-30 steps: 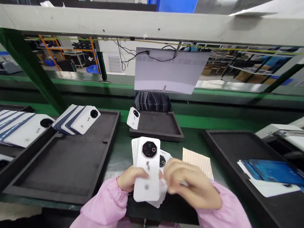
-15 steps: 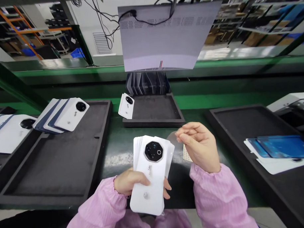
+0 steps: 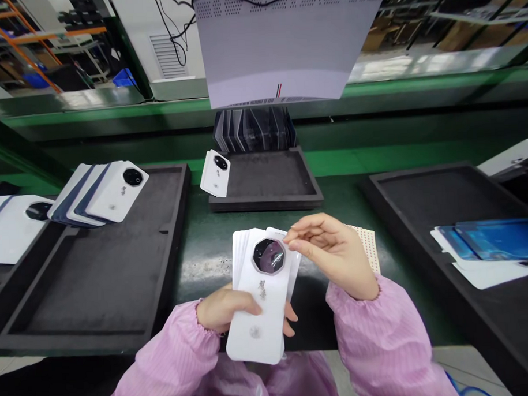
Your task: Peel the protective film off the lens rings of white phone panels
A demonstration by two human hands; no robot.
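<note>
My left hand [image 3: 227, 310] grips a fanned stack of white phone back covers [image 3: 261, 305], camera side up, low in the middle. My right hand [image 3: 335, 254] pinches a thin clear round film [image 3: 269, 255] and holds it over the octagonal camera bump of the top cover. Both arms wear pink sleeves. Behind my right hand lies a dotted sticker sheet [image 3: 368, 246] on the green bench.
A large black foam tray [image 3: 97, 279] at left carries a fan of white covers [image 3: 103, 193]. A smaller tray [image 3: 268, 189] straight ahead has one cover [image 3: 215, 172] leaning on its corner and dark sheets behind. At right, another black tray [image 3: 442, 215] holds blue-filmed sheets [image 3: 495, 242].
My right hand came off the stack, lifted with a clear film, then brought it down onto the top cover's camera bump. The view tilted downward.
</note>
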